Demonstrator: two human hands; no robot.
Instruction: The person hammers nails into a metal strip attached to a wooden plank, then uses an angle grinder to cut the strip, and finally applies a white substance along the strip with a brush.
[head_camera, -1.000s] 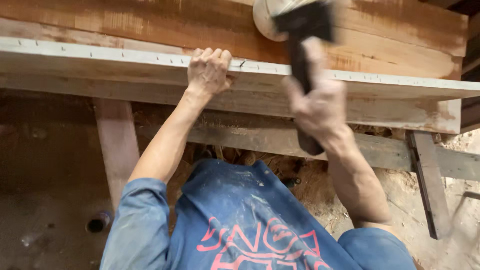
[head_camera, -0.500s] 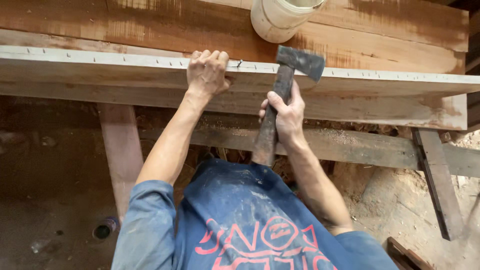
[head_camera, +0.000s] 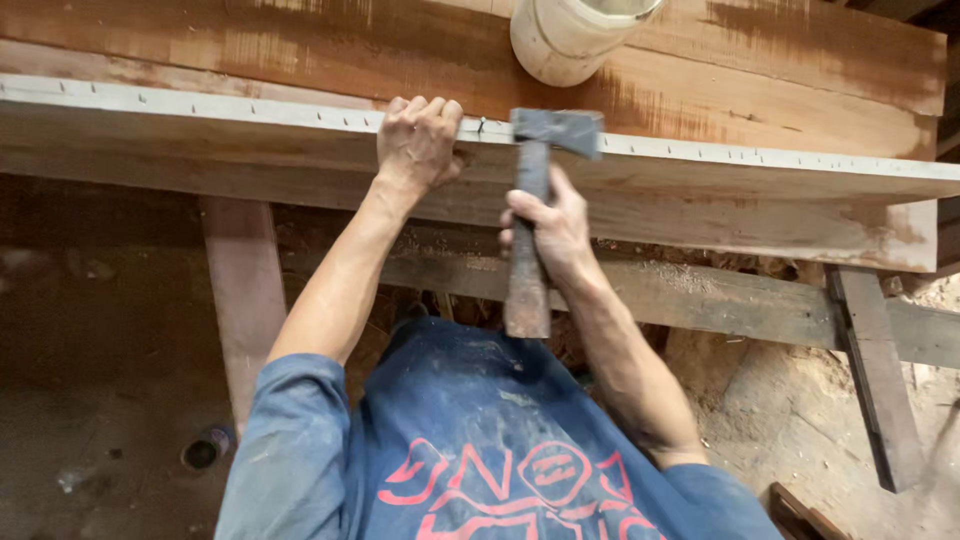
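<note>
Where the left hand grips, its fingertips hide behind the plank.

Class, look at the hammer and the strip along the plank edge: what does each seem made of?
Hammer: head seemingly dark, dull metal; handle worn brown wood, to judge by its rough, matt surface. Strip: pale and flat with small nails along it, possibly painted wood or metal; unclear.

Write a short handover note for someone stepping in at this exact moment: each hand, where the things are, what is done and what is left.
Left hand pinches a small nail upright on the pale strip along the plank.
Right hand grips the hammer, head just right of the nail.
A white bucket sits behind.
Done: nails already dot the strip both sides.
Left: this nail stands undriven.
</note>
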